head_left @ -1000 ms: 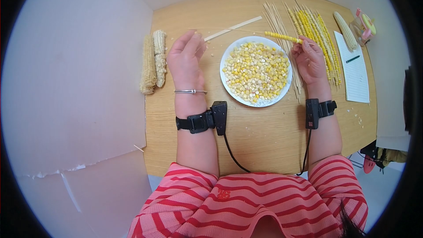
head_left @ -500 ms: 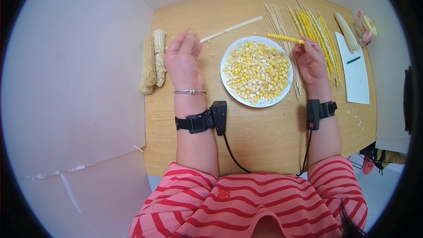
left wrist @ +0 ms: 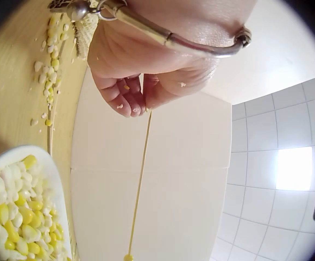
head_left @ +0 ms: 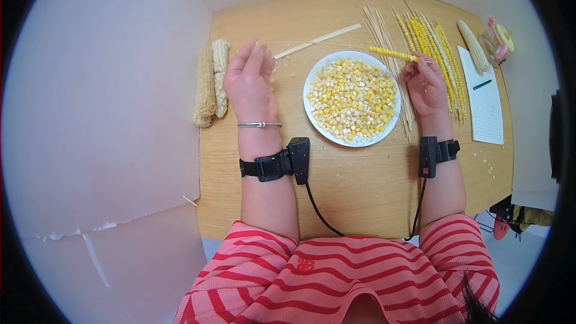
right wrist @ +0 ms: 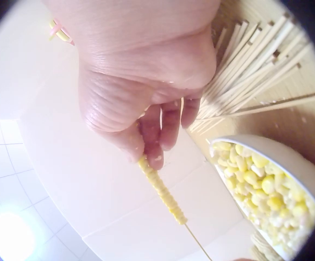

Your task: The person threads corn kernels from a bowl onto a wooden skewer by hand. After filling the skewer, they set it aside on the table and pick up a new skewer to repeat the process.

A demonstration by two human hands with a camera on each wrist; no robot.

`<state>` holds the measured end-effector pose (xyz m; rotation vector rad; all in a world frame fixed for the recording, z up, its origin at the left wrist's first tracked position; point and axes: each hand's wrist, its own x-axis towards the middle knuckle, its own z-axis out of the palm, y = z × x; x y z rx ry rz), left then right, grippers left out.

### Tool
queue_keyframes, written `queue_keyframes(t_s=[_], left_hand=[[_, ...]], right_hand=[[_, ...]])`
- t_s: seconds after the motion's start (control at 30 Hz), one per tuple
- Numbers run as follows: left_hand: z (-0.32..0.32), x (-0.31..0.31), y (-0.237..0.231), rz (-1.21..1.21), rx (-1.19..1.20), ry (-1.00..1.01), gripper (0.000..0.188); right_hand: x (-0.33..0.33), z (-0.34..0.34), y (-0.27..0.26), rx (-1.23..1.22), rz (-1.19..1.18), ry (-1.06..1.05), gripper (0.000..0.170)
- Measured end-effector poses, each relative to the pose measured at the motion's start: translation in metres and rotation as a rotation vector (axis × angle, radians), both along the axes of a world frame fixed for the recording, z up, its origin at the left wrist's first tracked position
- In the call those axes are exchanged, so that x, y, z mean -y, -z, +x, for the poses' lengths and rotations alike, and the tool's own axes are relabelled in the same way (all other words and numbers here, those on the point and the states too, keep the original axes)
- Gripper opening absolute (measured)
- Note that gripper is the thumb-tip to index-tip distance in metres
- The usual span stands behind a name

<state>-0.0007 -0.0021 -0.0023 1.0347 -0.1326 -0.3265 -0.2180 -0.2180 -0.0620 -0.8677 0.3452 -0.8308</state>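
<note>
A thin wooden skewer (left wrist: 140, 174) spans the space between the two hands, above the table. My left hand (head_left: 248, 75) pinches a small yellowish corn kernel (head_left: 258, 43) at the skewer's left tip, largely covered by the fingertips. Another yellow bit shows inside the curled fingers in the left wrist view. My right hand (head_left: 427, 87) grips the skewer's other end, thumb and forefinger right at the last of a row of threaded yellow kernels (right wrist: 162, 190). Below and between the hands stands a white plate (head_left: 308, 108) heaped with loose yellow and white kernels (head_left: 354, 99).
Bare skewers (head_left: 384, 36) lie right of the plate, beside several kernel-filled skewers (head_left: 435, 54). Stripped cobs (head_left: 205, 87) lie at the left. A flat wooden strip (head_left: 324, 37) is behind the plate. Farther right are a pale cob (head_left: 473, 45), lined paper (head_left: 486, 114), a pen (head_left: 482, 84) and a jar (head_left: 497, 42).
My left hand has shifted slightly left with its fingertips at the skewer's tip. The right hand keeps its grip, nearly still. The whole head view has drifted a little.
</note>
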Motion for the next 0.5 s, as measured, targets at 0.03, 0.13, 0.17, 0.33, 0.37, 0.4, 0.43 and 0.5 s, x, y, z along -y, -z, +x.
queue_keyframes(t_s=[0.03, 0.13, 0.17, 0.33, 0.37, 0.4, 0.43, 0.5], left_hand=[[0.0000, 0.0001, -0.0003, -0.006, 0.005, 0.006, 0.025], [0.0001, 0.0004, 0.0006, 0.000, 0.015, 0.002, 0.024], [0.0010, 0.0003, 0.0018, 0.000, 0.016, 0.002, 0.024], [0.0020, 0.0009, 0.0034, 0.062, 0.096, -0.040, 0.021], [0.0021, 0.0008, 0.0037, 0.061, 0.096, -0.042, 0.021], [0.0022, 0.0006, 0.0045, 0.093, 0.127, -0.052, 0.020], [0.0024, 0.0005, 0.0052, 0.125, 0.157, -0.062, 0.020], [0.0028, 0.0003, 0.0059, 0.151, 0.178, -0.067, 0.020]], right_hand=[[0.0001, 0.0000, -0.0003, 0.001, -0.001, -0.001, 0.020], [0.0012, -0.0006, 0.0006, 0.003, 0.000, 0.001, 0.020], [0.0014, -0.0006, 0.0007, 0.003, 0.001, 0.001, 0.020], [0.0032, -0.0013, 0.0026, 0.015, -0.008, -0.013, 0.019], [0.0035, -0.0012, 0.0027, 0.015, -0.009, -0.014, 0.019], [0.0036, -0.0012, 0.0028, 0.015, -0.012, -0.009, 0.019], [0.0038, -0.0013, 0.0030, 0.014, -0.015, -0.004, 0.019], [0.0045, -0.0016, 0.0035, 0.015, -0.013, -0.003, 0.019]])
